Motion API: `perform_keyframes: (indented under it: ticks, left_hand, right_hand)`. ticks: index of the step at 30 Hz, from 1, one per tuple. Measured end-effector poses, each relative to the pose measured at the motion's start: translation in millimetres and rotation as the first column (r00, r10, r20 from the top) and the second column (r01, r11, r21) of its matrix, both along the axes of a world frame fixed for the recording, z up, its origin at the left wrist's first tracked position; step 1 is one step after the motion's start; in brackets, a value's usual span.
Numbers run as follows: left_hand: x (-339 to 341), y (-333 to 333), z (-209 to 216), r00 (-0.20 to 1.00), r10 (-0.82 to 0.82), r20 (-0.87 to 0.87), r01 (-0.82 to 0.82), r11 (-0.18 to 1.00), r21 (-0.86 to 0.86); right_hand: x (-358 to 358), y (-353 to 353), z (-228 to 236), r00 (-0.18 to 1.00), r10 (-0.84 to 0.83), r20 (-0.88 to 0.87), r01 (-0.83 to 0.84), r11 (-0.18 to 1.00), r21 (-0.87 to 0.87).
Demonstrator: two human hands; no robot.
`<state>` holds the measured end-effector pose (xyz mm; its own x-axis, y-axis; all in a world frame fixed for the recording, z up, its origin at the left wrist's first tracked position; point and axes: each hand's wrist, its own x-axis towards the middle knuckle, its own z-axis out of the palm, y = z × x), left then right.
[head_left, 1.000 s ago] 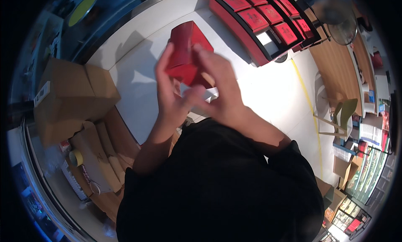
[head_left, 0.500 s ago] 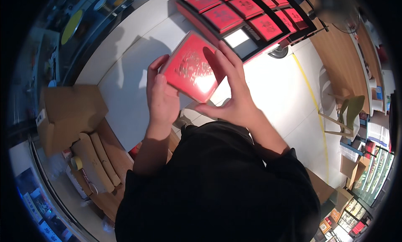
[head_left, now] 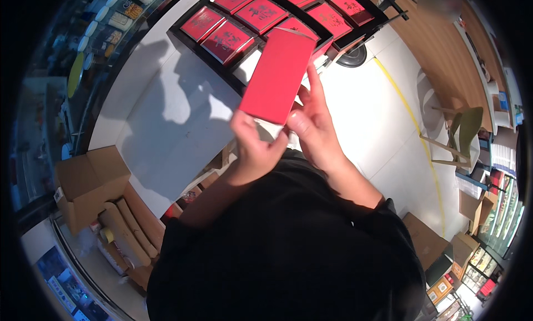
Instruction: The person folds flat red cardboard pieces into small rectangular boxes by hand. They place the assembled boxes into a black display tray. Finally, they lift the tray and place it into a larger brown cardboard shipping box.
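Note:
A red square box with smooth sides is held up and tilted in front of me, one plain red side facing upward. Its decorated top is turned away, with only a thin edge showing at the far end. My left hand grips the near left corner, thumb and fingers closed at the edge. Fingers of my right hand reach behind the right side while the thumb presses near the bottom corner. Just beyond, a black compartmented tray holds several similar red boxes with dark printed designs, and a pale open slot shows beside them.
The tray rests on a white counter. Cardboard boxes stand at the left, near shelves of lidded jars. On the right are a green chair, a yellow floor line and a round black base.
Both hands have turned the red box from its embossed top to a plain side. My left hand has shifted to the near corner. The tray appears further left in view.

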<state>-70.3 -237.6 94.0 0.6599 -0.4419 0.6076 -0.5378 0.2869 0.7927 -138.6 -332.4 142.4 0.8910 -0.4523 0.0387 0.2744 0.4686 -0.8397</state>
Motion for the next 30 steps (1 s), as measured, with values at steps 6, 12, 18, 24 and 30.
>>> perform_keyframes:
  ticks: [6, 12, 18, 24, 30]
  left_hand:
    - [2.4, 2.6, -10.5, 0.987, -0.143, 0.066, 0.114, 0.937, 0.330]
    - [30.6, 13.2, -6.9, 0.657, -0.609, -0.444, 0.595, 0.781, -0.192]
    - [61.3, 20.3, 11.2, 0.744, -0.436, -0.505, 0.487, 0.873, -0.037]
    - [71.9, 23.8, -3.6, 0.891, -0.379, -0.248, 0.425, 0.890, 0.164]
    - [93.5, 25.2, -73.1, 0.444, 0.045, -0.895, 0.034, 0.997, 0.067]
  right_hand:
    - [2.2, -30.3, 9.3, 0.996, -0.041, -0.082, 0.025, 0.982, -0.185]
    - [23.1, -47.8, 11.2, 0.978, 0.010, -0.210, -0.097, 0.909, -0.406]
    - [40.5, -38.3, 12.2, 0.942, -0.003, -0.336, -0.264, 0.614, -0.744]
    - [70.2, -51.6, 4.8, 0.934, -0.264, -0.242, -0.096, 0.467, -0.879]
    - [99.7, -34.7, -32.0, 0.871, -0.411, -0.271, -0.323, -0.063, -0.944]
